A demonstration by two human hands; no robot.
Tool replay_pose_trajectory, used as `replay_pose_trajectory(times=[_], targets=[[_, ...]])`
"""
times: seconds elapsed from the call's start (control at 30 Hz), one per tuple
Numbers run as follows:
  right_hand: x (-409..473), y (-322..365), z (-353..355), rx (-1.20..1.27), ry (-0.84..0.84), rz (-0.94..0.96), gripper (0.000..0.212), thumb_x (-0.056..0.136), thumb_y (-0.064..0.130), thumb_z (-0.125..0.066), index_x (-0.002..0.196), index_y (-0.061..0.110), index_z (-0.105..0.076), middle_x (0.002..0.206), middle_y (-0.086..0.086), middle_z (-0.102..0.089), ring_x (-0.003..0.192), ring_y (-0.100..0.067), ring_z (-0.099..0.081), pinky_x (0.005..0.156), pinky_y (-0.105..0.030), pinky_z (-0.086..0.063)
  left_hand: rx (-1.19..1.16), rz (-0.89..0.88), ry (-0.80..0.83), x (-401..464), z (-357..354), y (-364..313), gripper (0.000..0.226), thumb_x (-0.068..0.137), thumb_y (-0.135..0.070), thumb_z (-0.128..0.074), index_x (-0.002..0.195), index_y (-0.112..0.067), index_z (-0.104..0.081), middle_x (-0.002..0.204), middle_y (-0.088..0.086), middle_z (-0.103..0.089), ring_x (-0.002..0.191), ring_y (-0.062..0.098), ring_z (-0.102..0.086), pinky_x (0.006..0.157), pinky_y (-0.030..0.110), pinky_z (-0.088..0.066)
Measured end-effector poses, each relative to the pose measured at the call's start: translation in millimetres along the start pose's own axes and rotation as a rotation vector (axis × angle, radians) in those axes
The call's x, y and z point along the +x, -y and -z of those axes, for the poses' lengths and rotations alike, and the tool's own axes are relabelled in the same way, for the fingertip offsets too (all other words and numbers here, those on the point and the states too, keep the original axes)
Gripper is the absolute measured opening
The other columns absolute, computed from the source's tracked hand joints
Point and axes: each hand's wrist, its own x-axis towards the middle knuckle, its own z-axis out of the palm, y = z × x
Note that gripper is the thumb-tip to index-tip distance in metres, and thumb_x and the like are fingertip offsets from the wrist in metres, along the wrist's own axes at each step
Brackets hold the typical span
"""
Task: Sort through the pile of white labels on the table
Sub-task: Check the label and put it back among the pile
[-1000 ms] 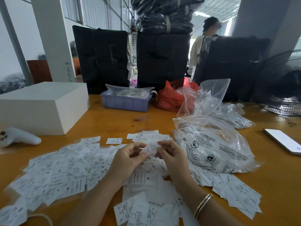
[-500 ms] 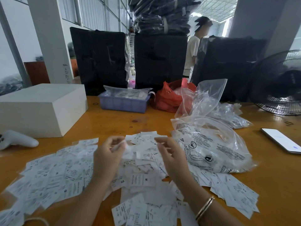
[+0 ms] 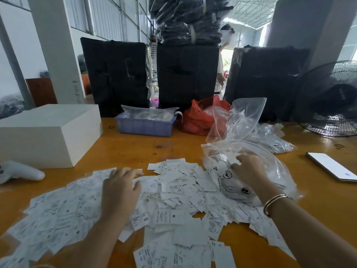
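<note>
I see the white labels (image 3: 173, 202) spread in a loose pile across the wooden desk (image 3: 135, 149). My left hand (image 3: 120, 188) rests flat on them, fingers relaxed (holding nothing); the right hand (image 3: 249, 171) presses the clear plastic bag (image 3: 278, 171), fingers loose.

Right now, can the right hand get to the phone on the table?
Probably yes. The right hand rests on the clear plastic bag, and only bare table lies between it and the phone.
</note>
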Motion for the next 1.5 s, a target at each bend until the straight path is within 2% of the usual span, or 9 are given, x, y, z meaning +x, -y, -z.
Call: replay_pose_trajectory(times=[0.23, 0.4, 0.57, 0.73, 0.83, 1.0, 1.17, 1.3, 1.5], targets=[[-5.8, 1.3, -3.7, -0.008, 0.055, -0.077, 0.018, 0.088, 0.027, -0.063, 0.08, 0.011, -0.068, 0.079, -0.007, -0.063, 0.08, -0.026, -0.058, 0.069, -0.031, -0.047, -0.297, -0.414, 0.376, -17.1, -13.4, -23.4, 0.02, 0.092, -0.04, -0.055, 0.11, -0.037, -0.063, 0.107, -0.027, -0.054, 0.102, -0.009, -0.044, 0.089, 0.01, -0.032], [-4.5, -2.2, -5.3, 0.142, 0.001, -0.126, 0.028, 0.09, 0.033, -0.06, 0.065, 0.022, -0.057, 0.071, 0.0, -0.061, 0.077, -0.023, -0.057, 0.076, -0.036, -0.048, -0.275, -0.427, 0.344, -16.1, -18.8, -21.9, 0.019, 0.092, -0.04, -0.054, 0.109, -0.037, -0.064, 0.105, -0.027, -0.055, 0.099, -0.008, -0.044, 0.086, 0.012, -0.029], [-11.9, -2.1, 3.4, -0.125, -0.254, -0.005, 0.036, 0.086, 0.017, -0.055, 0.05, 0.016, -0.051, 0.056, 0.003, -0.052, 0.065, -0.019, -0.048, 0.072, -0.035, -0.032, -0.28, -0.419, 0.327, -16.4, -21.6, -22.0, 0.021, 0.093, -0.04, -0.052, 0.111, -0.036, -0.064, 0.106, -0.027, -0.055, 0.099, -0.009, -0.043, 0.088, 0.014, -0.028], [-37.7, 35.3, 12.3, 0.201, -0.5, 0.409, 0.011, 0.088, 0.021, -0.064, 0.087, 0.014, -0.073, 0.089, 0.002, -0.07, 0.088, -0.021, -0.06, 0.083, -0.039, -0.043, -0.409, -0.348, 0.26, -15.6, -18.2, -25.5, 0.016, 0.093, -0.036, -0.056, 0.106, -0.039, -0.064, 0.102, -0.039, -0.045, 0.1, -0.02, -0.037, 0.087, 0.011, -0.027], [-64.6, 67.9, 1.3, 0.354, -0.352, 0.561, 0.01, 0.087, 0.023, -0.061, 0.089, 0.017, -0.069, 0.081, 0.013, -0.061, 0.073, -0.006, -0.055, 0.069, -0.013, -0.041, -0.602, -0.201, 0.272, -15.7, -12.1, -28.3, 0.02, 0.087, -0.057, -0.045, 0.104, -0.052, -0.054, 0.108, -0.041, -0.043, 0.105, -0.013, -0.044, 0.09, 0.015, -0.032], [-91.5, 98.9, -32.9, 0.611, 0.012, 0.515, 0.007, 0.088, 0.025, -0.063, 0.082, 0.025, -0.067, 0.067, 0.015, -0.061, 0.064, -0.002, -0.057, 0.059, -0.015, -0.047, -0.794, -0.05, 0.323, -14.8, -3.4, -28.9, 0.042, 0.079, -0.072, -0.051, 0.115, -0.05, -0.051, 0.107, -0.042, -0.052, 0.103, -0.02, -0.045, 0.075, 0.01, -0.039], [-92.1, 103.9, -50.3, 0.832, 0.178, 0.346, 0.016, 0.095, 0.026, -0.053, 0.089, 0.027, -0.068, 0.077, 0.012, -0.067, 0.074, -0.013, -0.062, 0.066, -0.025, -0.05, -0.816, 0.075, 0.184, -11.5, -8.5, -30.6, 0.008, 0.087, -0.03, -0.065, 0.088, -0.038, -0.064, 0.087, -0.029, -0.065, 0.086, -0.011, -0.059, 0.066, 0.01, -0.047], [-86.7, 97.5, -66.6, 0.327, 0.109, 0.439, 0.033, 0.094, 0.019, -0.046, 0.125, 0.02, -0.06, 0.119, 0.005, -0.064, 0.114, -0.016, -0.05, 0.094, -0.024, -0.038, -0.905, 0.205, 0.151, -9.8, -8.9, -28.2, 0.005, 0.089, -0.031, -0.062, 0.087, -0.032, -0.066, 0.087, -0.022, -0.07, 0.084, -0.007, -0.062, 0.065, 0.011, -0.046], [-86.8, 96.1, -77.4, 0.11, 0.038, 0.572, 0.038, 0.094, 0.023, -0.045, 0.13, 0.024, -0.056, 0.117, 0.004, -0.061, 0.109, -0.018, -0.047, 0.092, -0.029, -0.031, -0.887, 0.219, 0.132, -10.0, -10.1, -30.2, 0.006, 0.087, -0.027, -0.066, 0.081, -0.027, -0.066, 0.074, -0.016, -0.069, 0.066, -0.007, -0.059, 0.053, 0.006, -0.042]])
